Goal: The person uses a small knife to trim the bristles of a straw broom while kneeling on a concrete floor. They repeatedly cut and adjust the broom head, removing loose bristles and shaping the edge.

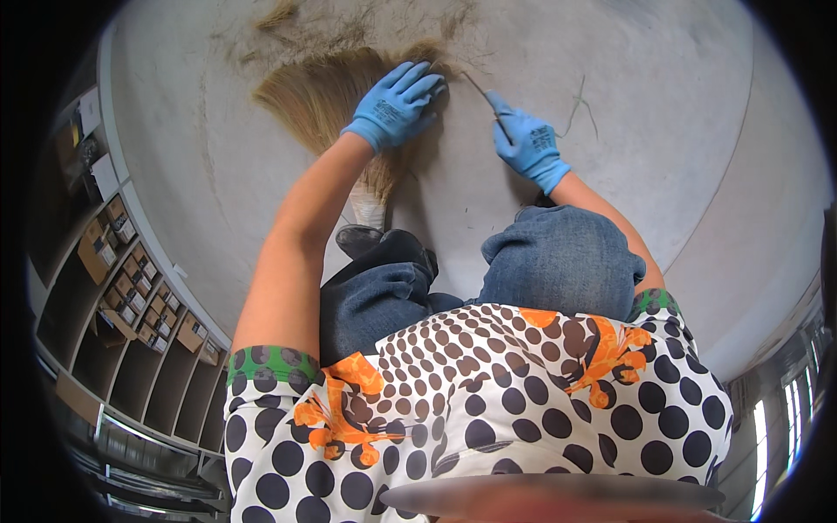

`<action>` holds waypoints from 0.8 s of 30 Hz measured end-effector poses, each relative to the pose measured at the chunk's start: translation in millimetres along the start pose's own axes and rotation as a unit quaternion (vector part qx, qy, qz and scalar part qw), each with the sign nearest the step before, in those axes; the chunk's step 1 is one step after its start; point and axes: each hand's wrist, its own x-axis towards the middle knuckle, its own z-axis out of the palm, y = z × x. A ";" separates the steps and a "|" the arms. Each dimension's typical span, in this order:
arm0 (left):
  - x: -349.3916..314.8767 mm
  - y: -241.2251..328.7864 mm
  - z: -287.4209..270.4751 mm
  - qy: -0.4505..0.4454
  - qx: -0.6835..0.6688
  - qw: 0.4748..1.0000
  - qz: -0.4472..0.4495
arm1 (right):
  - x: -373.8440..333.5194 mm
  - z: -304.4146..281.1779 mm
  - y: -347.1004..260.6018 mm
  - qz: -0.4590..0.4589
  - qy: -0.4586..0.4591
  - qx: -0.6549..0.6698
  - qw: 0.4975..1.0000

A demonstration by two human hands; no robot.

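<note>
A fan-shaped bundle of tan, straw-like fibres (314,91) lies spread on the grey floor, broad end to the far left. Its narrow lower end is wrapped in something whitish (370,207), close to my shoe. My left hand (397,105), in a blue glove, presses down on the right side of the fibres, fingers stretched out. To the right, my blue-gloved right hand (526,144) is closed around a thin dark rod-like tool (480,92). The tool points up and left, its tip near the fibres' right edge; its exact kind I cannot make out.
Loose fibres (340,33) and a small tuft (277,15) are scattered beyond the bundle. A thin bent strand (577,106) lies right of my right hand. Shelving (139,375) with several cardboard boxes (132,283) stands along the left. My jeans-covered knees (562,257) are close below the hands.
</note>
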 end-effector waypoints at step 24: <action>-7.0 18.4 6.2 0.020 0.053 0.998 -0.032 | 70.3 27.1 -17.5 0.025 -0.154 -0.156 0.975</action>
